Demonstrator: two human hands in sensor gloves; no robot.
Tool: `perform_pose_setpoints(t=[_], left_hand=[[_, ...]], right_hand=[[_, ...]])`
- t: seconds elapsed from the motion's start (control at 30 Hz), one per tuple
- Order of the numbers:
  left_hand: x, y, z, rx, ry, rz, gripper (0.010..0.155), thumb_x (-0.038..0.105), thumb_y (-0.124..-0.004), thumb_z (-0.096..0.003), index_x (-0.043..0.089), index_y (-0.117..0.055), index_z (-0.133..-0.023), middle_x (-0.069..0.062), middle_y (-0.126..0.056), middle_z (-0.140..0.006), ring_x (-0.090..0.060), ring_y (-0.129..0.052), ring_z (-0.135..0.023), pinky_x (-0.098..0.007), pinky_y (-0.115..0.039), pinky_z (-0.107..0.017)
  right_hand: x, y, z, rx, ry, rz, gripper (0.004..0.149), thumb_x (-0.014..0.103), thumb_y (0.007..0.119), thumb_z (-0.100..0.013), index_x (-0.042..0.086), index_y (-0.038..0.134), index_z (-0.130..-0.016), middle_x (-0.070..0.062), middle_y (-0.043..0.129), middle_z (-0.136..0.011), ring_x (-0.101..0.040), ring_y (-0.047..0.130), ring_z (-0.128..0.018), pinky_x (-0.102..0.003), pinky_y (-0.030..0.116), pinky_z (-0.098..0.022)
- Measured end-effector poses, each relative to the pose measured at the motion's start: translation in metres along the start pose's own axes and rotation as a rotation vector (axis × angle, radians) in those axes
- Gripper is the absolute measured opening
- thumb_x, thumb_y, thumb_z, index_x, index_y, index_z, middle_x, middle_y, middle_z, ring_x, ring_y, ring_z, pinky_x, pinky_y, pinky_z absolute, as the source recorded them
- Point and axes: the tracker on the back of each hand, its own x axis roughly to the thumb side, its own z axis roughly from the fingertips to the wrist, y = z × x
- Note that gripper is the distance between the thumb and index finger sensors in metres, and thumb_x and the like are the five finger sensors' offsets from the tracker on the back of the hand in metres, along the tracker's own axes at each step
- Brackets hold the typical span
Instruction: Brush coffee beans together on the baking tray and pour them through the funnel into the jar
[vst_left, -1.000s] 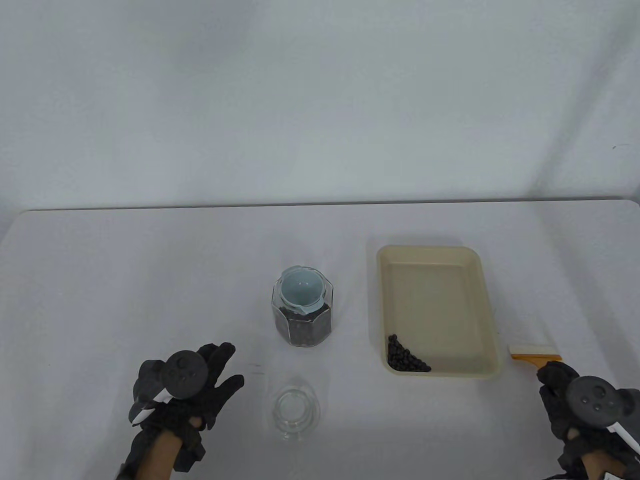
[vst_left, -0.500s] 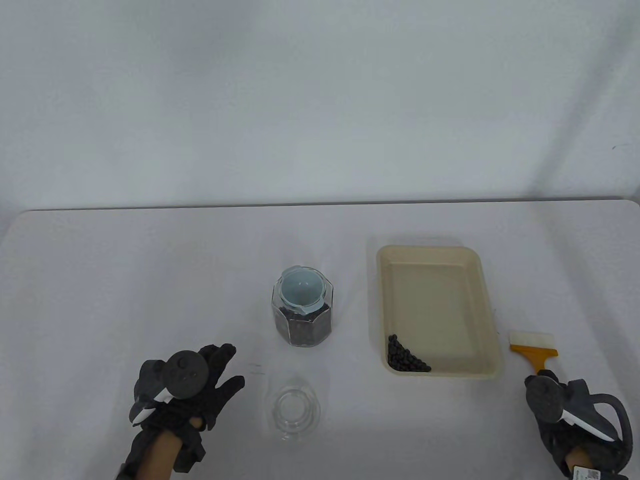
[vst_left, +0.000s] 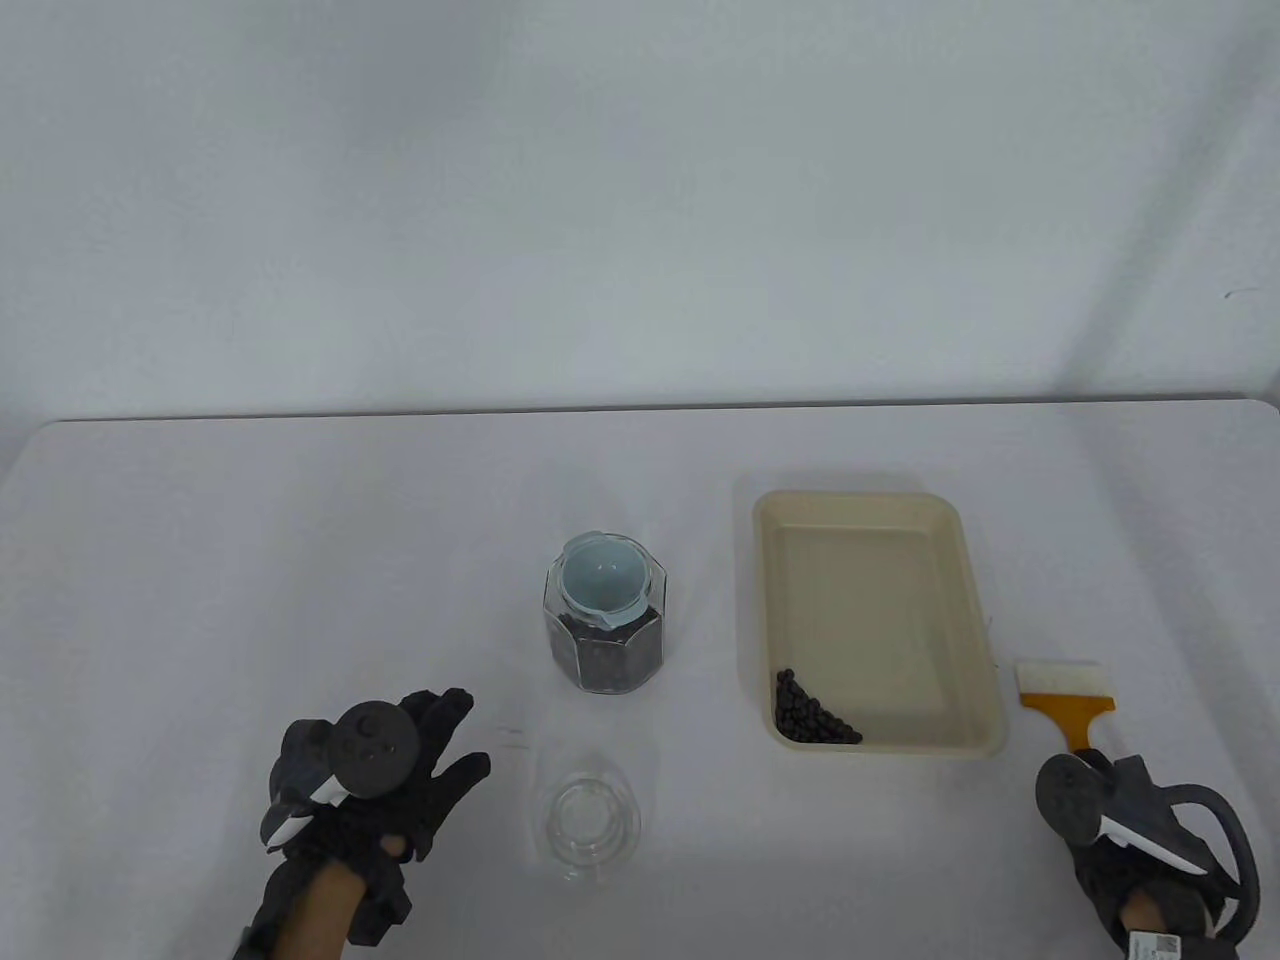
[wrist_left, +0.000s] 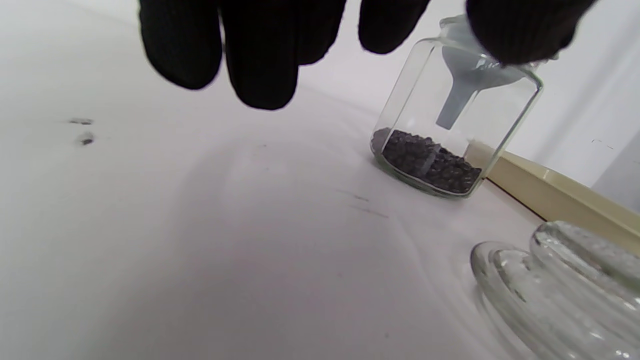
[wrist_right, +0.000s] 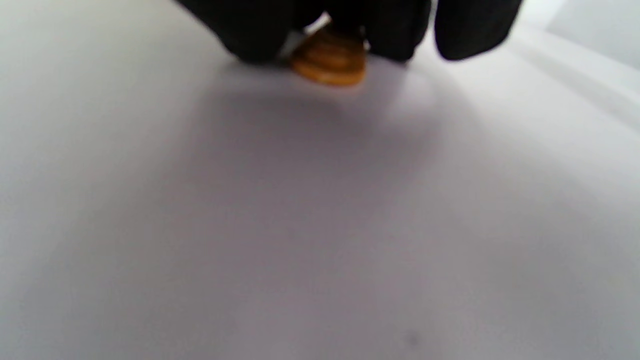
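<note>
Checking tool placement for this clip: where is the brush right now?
In the table view the brush lies on the table at the right, just beside the baking tray's near right corner, with the right hand at its handle end.

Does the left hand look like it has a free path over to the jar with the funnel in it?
Probably yes. The left hand is open and holds nothing, and the jar stands just beyond it across bare table. The glass lid lies nearer the person, beside that path, not in it.

Cream baking tray (vst_left: 960, 640), coffee beans (vst_left: 808, 712) in near-left corner, funnel (vst_left: 600, 582) in jar (vst_left: 605, 650), brush (vst_left: 1066, 696) beside tray
</note>
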Motion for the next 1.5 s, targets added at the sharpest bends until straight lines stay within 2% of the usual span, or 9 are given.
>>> perform_pose_setpoints(t=[0.43, 0.53, 0.6, 0.67, 0.73, 0.8, 0.93, 1.1, 1.5], left_hand=[[-0.001, 0.0, 0.0, 0.006, 0.004, 0.004, 0.075, 0.068, -0.066, -0.0444, 0.034, -0.049, -0.109, -0.012, -0.056, -0.112, -0.029, -0.086, -0.091, -0.054, -0.076, -0.065], [-0.001, 0.001, 0.0, 0.012, 0.003, 0.004, 0.075, 0.068, -0.066, -0.0446, 0.034, -0.049, -0.109, -0.012, -0.056, -0.112, -0.029, -0.086, -0.091, -0.054, -0.076, -0.065], [-0.001, 0.002, 0.001, 0.019, 0.002, 0.007, 0.075, 0.068, -0.066, -0.0446, 0.034, -0.049, -0.109, -0.012, -0.056, -0.113, -0.028, -0.086, -0.091, -0.054, -0.076, -0.065], [-0.001, 0.003, 0.001, 0.023, 0.001, 0.009, 0.075, 0.068, -0.066, -0.0447, 0.034, -0.049, -0.109, -0.012, -0.056, -0.113, -0.029, -0.086, -0.091, -0.054, -0.076, -0.065], [-0.001, 0.002, 0.0, 0.018, 0.0, 0.006, 0.075, 0.068, -0.065, -0.0446, 0.034, -0.049, -0.109, -0.012, -0.056, -0.113, -0.029, -0.086, -0.091, -0.054, -0.076, -0.065], [-0.001, 0.001, 0.0, 0.012, 0.001, 0.0, 0.075, 0.068, -0.065, -0.0446, 0.034, -0.049, -0.109, -0.012, -0.056, -0.112, -0.028, -0.087, -0.091, -0.054, -0.076, -0.065], [-0.002, 0.0, 0.0, 0.009, 0.001, 0.003, 0.075, 0.068, -0.065, -0.0448, 0.034, -0.049, -0.109, -0.012, -0.056, -0.112, -0.028, -0.086, -0.091, -0.054, -0.076, -0.065], [-0.002, 0.001, 0.0, 0.007, 0.008, 0.006, 0.075, 0.068, -0.065, -0.0448, 0.033, -0.049, -0.109, -0.012, -0.056, -0.112, -0.029, -0.087, -0.091, -0.054, -0.076, -0.065], [-0.003, 0.0, -0.001, -0.003, 0.012, 0.006, 0.074, 0.068, -0.065, -0.0449, 0.033, -0.05, -0.109, -0.012, -0.056, -0.112, -0.029, -0.086, -0.091, -0.054, -0.076, -0.065]], right_hand=[[-0.008, -0.011, 0.006, -0.14, 0.067, -0.166, 0.055, 0.033, 0.074, -0.046, 0.016, 0.064, -0.098, -0.023, 0.069, -0.1, -0.041, 0.085, -0.083, -0.056, 0.076, -0.054], [-0.014, -0.021, 0.014, -0.236, 0.088, -0.224, 0.054, 0.035, 0.074, -0.046, 0.017, 0.067, -0.097, -0.023, 0.074, -0.097, -0.039, 0.089, -0.08, -0.054, 0.08, -0.051], [-0.022, -0.033, 0.021, -0.338, 0.103, -0.394, 0.053, 0.036, 0.074, -0.046, 0.016, 0.069, -0.096, -0.023, 0.077, -0.095, -0.039, 0.092, -0.076, -0.054, 0.081, -0.049], [-0.025, -0.039, 0.023, -0.356, 0.129, -0.563, 0.054, 0.038, 0.074, -0.047, 0.014, 0.071, -0.096, -0.025, 0.079, -0.093, -0.039, 0.095, -0.07, -0.053, 0.084, -0.046], [-0.025, -0.042, 0.021, -0.343, 0.149, -0.708, 0.057, 0.04, 0.074, -0.048, 0.012, 0.07, -0.097, -0.028, 0.079, -0.092, -0.04, 0.097, -0.064, -0.053, 0.086, -0.04], [-0.023, -0.046, 0.014, -0.272, 0.175, -0.811, 0.063, 0.044, 0.074, -0.049, 0.011, 0.062, -0.101, -0.029, 0.072, -0.094, -0.038, 0.097, -0.056, -0.046, 0.089, -0.029], [-0.01, -0.053, -0.007, -0.02, 0.239, -0.898, 0.075, 0.053, 0.069, -0.051, 0.012, 0.041, -0.107, -0.03, 0.053, -0.1, -0.035, 0.093, -0.054, -0.038, 0.09, -0.024], [0.007, -0.054, -0.029, 0.026, 0.355, -0.905, 0.075, 0.053, 0.068, -0.052, 0.012, 0.039, -0.107, -0.03, 0.055, -0.099, -0.032, 0.097, -0.049, -0.033, 0.092, -0.02], [0.028, -0.033, -0.054, -0.066, 0.47, -0.825, 0.059, 0.037, 0.076, -0.049, 0.011, 0.057, -0.099, -0.024, 0.075, -0.087, -0.019, 0.106, -0.028, -0.025, 0.096, -0.008]])
